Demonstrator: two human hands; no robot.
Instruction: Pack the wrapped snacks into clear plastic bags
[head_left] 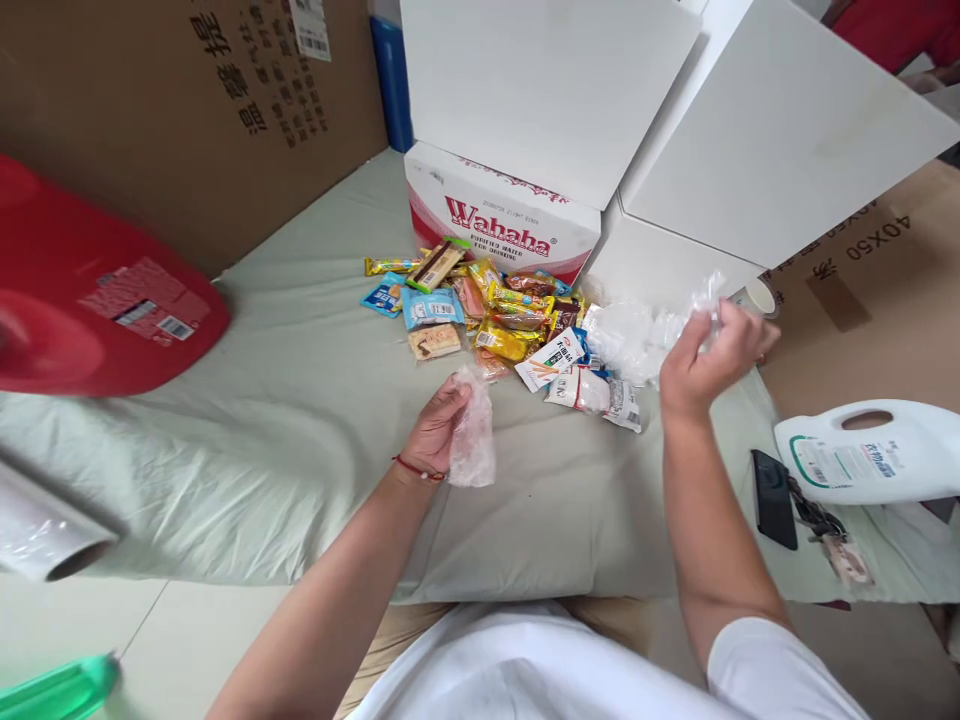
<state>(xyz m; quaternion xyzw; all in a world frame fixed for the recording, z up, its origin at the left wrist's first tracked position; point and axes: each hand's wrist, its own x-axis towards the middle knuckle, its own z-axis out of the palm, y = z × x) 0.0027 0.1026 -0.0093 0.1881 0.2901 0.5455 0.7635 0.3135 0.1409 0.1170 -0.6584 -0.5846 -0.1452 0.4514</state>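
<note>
My left hand (435, 425) is closed on a clear plastic bag (474, 445), which hangs limp over the cloth. To the right, my right hand (705, 360) is raised with its fingers pinched around crumpled clear plastic (706, 292). Just left of that hand lies a bunch of crumpled clear plastic bags (626, 335); whether the held plastic joins it, I cannot tell. Beyond my hands is a heap of wrapped snacks (517, 310), with a white snack packet (551, 360) and a biscuit pack (435, 342) at its front.
A Wahaha carton (502, 225) backs the heap, with white boxes (547, 80) above it. On the left stand a red jug (112, 290) and a plastic film roll (45, 525). A phone (772, 498), keys (817, 515) and a white detergent bottle (870, 455) lie right.
</note>
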